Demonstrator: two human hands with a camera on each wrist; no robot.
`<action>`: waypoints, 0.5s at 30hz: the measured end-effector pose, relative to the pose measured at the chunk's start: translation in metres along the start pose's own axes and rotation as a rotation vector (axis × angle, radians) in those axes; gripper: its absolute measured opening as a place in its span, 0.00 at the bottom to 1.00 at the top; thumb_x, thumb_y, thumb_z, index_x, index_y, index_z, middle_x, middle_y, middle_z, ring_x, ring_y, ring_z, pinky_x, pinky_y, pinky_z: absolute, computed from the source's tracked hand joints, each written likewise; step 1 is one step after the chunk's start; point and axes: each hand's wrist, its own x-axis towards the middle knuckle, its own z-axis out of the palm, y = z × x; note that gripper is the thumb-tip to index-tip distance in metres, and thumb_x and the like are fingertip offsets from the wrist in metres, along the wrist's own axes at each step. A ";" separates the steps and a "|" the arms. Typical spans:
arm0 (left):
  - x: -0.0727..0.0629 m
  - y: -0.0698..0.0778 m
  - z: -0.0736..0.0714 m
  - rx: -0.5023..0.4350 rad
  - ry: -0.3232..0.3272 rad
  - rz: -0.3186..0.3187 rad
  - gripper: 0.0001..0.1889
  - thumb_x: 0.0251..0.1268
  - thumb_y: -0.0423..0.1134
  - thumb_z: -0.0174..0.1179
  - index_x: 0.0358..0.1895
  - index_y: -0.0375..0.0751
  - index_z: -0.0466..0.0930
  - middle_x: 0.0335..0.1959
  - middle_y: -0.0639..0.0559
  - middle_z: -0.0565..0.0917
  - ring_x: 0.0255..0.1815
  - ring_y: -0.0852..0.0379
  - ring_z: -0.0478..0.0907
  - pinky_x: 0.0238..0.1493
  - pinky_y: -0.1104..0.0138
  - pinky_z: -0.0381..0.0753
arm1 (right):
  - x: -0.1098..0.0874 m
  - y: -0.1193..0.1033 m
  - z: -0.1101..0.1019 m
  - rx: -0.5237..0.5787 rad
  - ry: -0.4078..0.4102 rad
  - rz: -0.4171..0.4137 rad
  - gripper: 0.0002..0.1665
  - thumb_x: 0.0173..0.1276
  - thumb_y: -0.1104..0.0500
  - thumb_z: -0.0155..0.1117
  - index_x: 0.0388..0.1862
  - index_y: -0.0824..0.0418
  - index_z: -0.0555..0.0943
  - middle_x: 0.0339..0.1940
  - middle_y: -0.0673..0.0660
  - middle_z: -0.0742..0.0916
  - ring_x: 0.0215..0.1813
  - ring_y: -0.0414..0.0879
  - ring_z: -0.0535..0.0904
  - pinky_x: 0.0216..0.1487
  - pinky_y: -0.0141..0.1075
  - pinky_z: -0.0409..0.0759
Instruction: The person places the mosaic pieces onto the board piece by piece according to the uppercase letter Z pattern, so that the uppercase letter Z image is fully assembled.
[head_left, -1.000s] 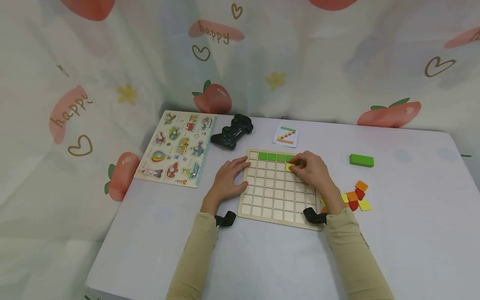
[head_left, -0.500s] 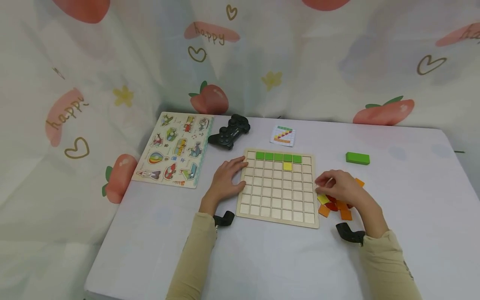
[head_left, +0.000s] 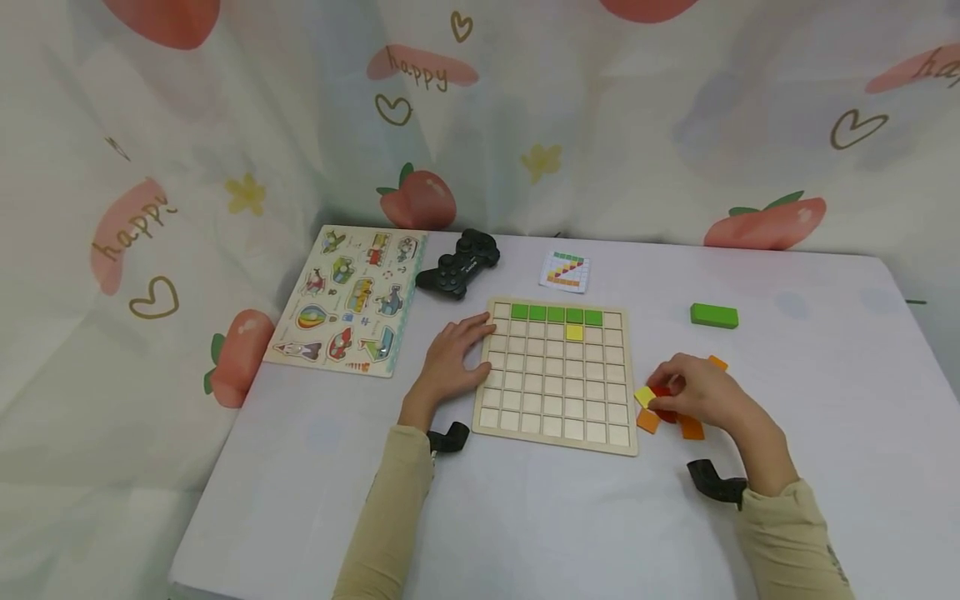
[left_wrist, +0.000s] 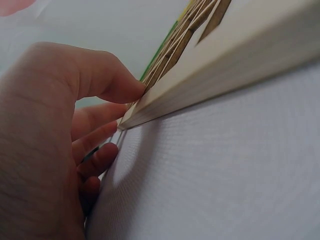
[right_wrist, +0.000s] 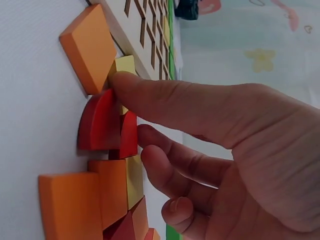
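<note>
Right of centre in the head view, we pinch a yellow tile (head_left: 644,397) with our right hand (head_left: 697,390); our left hand (head_left: 448,360), fingers relaxed, touches the mid-frame grid board (head_left: 554,387).

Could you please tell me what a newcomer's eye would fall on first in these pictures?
Probably the pale grid board on the white table, with five green tiles in its far row and one yellow tile in the next. Then perhaps the right hand at the bright orange, red and yellow pieces right of the board, and the left hand touching its left edge.
</note>
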 end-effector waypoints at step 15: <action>-0.001 0.002 -0.002 0.000 0.004 0.010 0.33 0.54 0.47 0.58 0.69 0.49 0.73 0.74 0.57 0.66 0.51 0.53 0.70 0.52 0.59 0.70 | -0.003 -0.004 -0.002 0.044 0.043 -0.060 0.05 0.60 0.62 0.71 0.32 0.57 0.81 0.26 0.51 0.80 0.28 0.46 0.72 0.26 0.34 0.72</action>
